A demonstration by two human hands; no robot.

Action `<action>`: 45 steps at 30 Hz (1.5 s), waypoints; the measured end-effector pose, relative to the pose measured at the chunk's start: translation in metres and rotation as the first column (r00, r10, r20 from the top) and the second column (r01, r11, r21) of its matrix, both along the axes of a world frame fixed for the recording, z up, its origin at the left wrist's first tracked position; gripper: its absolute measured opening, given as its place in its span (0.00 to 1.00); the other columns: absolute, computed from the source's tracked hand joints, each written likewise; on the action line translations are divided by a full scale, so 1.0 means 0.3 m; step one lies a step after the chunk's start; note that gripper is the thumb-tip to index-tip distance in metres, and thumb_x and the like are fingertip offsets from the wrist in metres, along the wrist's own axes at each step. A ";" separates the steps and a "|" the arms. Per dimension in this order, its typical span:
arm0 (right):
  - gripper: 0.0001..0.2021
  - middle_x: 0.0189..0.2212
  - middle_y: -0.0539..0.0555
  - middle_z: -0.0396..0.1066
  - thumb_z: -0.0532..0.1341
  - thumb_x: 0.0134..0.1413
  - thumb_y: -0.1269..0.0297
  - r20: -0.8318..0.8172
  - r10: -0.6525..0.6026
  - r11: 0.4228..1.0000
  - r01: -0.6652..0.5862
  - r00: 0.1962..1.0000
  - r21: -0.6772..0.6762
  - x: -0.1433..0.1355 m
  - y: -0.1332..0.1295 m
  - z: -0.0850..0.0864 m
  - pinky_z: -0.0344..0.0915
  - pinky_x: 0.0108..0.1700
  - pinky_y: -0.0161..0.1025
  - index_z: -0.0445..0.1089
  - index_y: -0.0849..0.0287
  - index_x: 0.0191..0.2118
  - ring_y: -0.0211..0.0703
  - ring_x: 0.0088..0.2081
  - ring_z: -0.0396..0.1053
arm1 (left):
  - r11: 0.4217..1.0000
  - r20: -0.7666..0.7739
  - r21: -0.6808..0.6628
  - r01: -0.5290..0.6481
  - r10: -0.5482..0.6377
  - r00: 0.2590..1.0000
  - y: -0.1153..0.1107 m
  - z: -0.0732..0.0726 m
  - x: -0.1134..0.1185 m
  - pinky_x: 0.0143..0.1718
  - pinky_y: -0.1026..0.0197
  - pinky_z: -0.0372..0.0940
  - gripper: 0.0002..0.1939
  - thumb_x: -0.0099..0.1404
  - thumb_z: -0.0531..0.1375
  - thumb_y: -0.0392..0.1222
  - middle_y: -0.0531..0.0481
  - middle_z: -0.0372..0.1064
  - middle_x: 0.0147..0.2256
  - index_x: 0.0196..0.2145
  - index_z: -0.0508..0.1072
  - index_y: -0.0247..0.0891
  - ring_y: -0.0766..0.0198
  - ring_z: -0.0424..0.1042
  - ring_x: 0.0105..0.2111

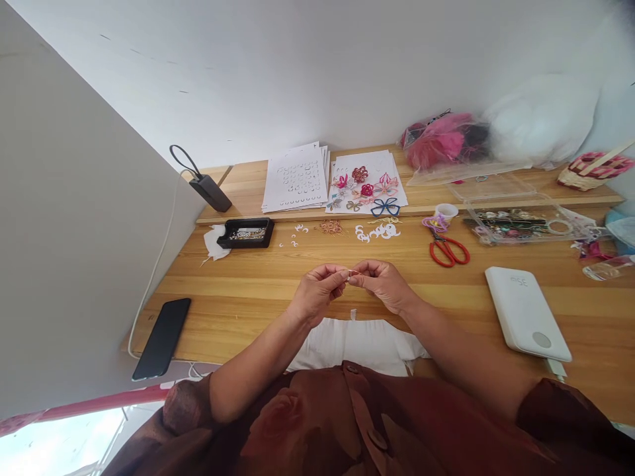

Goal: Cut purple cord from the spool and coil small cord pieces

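Observation:
Over the wooden table (238, 284), my left hand (320, 291) and my right hand (384, 283) meet near the middle, fingertips almost touching. Both are pinched on a small piece with a thin red thread (355, 272) between them; its details are too small to make out. Beyond the hands lie white crescent pieces (387, 231) and a group of small copper-coloured rings (331, 227). Finished-looking wire and thread flowers, among them a dark blue one (385, 207), rest on white paper (399, 192). Red-handled scissors (449, 252) lie to the right of my right hand.
A black tray of beads (247, 233) and a phone (162, 338) are at the left. On the right are a white power bank (528, 314), a small white cup (446, 211) and a clear plastic box (536, 225). Paper sheets (295, 178) lie on the back ledge.

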State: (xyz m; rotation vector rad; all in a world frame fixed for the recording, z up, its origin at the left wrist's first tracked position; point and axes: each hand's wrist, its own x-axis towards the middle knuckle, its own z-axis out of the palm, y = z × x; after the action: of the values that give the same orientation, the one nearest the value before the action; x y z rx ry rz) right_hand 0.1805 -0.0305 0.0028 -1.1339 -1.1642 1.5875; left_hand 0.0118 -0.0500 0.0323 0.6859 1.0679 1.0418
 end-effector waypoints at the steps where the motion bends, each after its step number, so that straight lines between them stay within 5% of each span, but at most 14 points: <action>1: 0.25 0.17 0.42 0.61 0.80 0.30 0.44 0.002 0.019 1.000 -0.019 1.000 -0.013 0.005 0.004 0.000 0.46 0.25 0.36 0.75 0.57 0.28 0.31 0.22 0.49 | 1.000 0.007 -0.016 0.009 -0.009 1.000 0.000 0.002 0.000 0.29 0.64 0.57 0.24 0.39 0.81 0.52 0.53 0.70 0.24 0.27 0.78 0.36 0.71 0.63 0.25; 18: 0.26 0.18 0.41 0.58 0.79 0.32 0.42 0.038 0.069 0.997 -0.070 0.997 0.019 0.010 0.007 -0.004 0.42 0.25 0.34 0.75 0.58 0.29 0.31 0.22 0.48 | 0.998 -0.008 -0.017 -0.059 0.059 0.998 -0.008 0.006 0.005 0.30 0.64 0.59 0.26 0.39 0.81 0.53 0.53 0.70 0.25 0.27 0.78 0.35 0.71 0.64 0.25; 30: 0.24 0.19 0.43 0.62 0.80 0.31 0.45 0.092 0.030 0.998 -0.035 0.995 0.049 0.015 0.015 -0.015 0.49 0.28 0.36 0.76 0.58 0.28 0.33 0.24 0.54 | 0.998 -0.054 -0.027 0.053 -0.055 0.997 -0.009 0.004 -0.007 0.29 0.63 0.56 0.24 0.40 0.80 0.55 0.51 0.69 0.23 0.26 0.78 0.35 0.69 0.62 0.25; 38: 0.25 0.20 0.43 0.64 0.78 0.36 0.43 -0.002 0.027 0.998 -0.027 1.000 0.052 0.014 0.008 0.003 0.47 0.23 0.34 0.76 0.58 0.33 0.31 0.21 0.52 | 0.996 -0.115 0.029 -0.087 0.090 0.989 -0.016 0.045 -0.002 0.33 0.62 0.59 0.21 0.43 0.78 0.52 0.51 0.70 0.28 0.25 0.75 0.36 0.69 0.64 0.28; 45: 0.21 0.18 0.44 0.61 0.76 0.42 0.43 -0.013 0.018 0.987 -0.015 1.000 0.157 0.041 0.010 0.028 0.50 0.23 0.35 0.75 0.57 0.28 0.33 0.21 0.54 | 0.995 -0.159 0.102 0.009 0.007 0.987 -0.034 0.070 -0.011 0.29 0.62 0.52 0.18 0.47 0.75 0.50 0.53 0.66 0.21 0.23 0.73 0.37 0.70 0.59 0.24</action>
State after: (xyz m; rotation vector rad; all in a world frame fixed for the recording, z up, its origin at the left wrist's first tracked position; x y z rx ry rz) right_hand 0.1929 -0.0276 0.0113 -1.0115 -1.2687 1.4854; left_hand 0.0085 -0.0602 0.0531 0.8643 1.1564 1.0601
